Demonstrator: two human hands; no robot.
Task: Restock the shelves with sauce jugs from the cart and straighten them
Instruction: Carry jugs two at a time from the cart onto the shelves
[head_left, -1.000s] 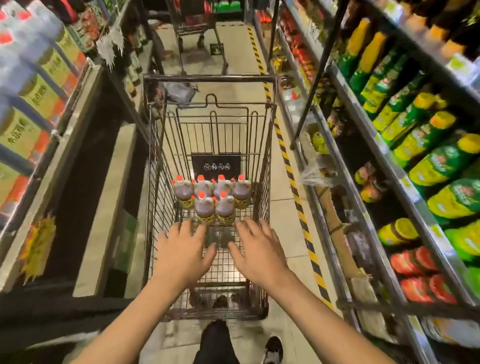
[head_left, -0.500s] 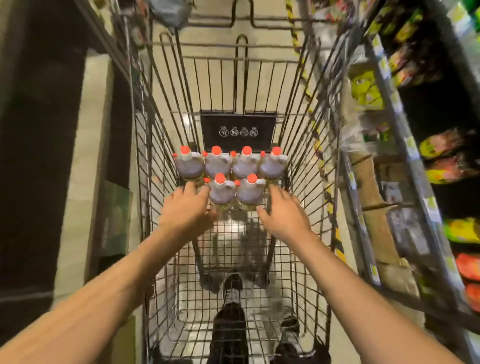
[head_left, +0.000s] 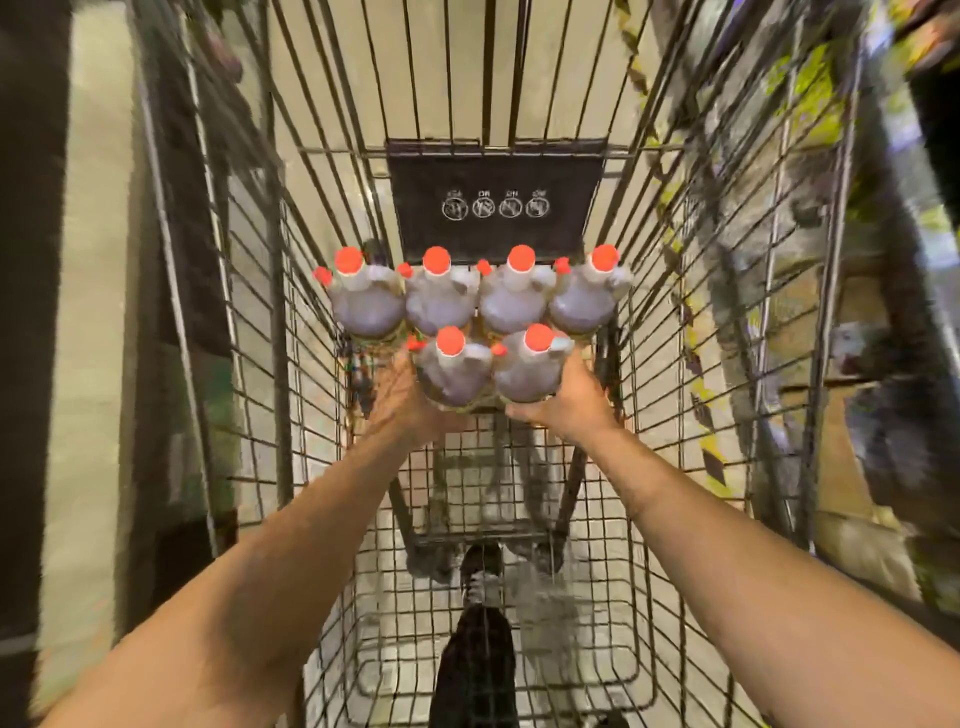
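Holding: left hand (head_left: 402, 400) cups near-left jug (head_left: 453, 369); right hand (head_left: 563, 402) cups near-right jug (head_left: 532, 364), for lifting, seemingly.
Stock: six jugs, cart (head_left: 727, 364) far end.
Shelves: blurred.

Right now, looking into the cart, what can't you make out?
- Jug labels: head view looks down on the six sauce jugs; bodies hide them.
- Fingers of left hand and right hand: behind the front jugs.
- Side shelves: motion blurred.

Pale aisle floor (head_left: 98, 322), blurred side shelving (head_left: 831, 291)
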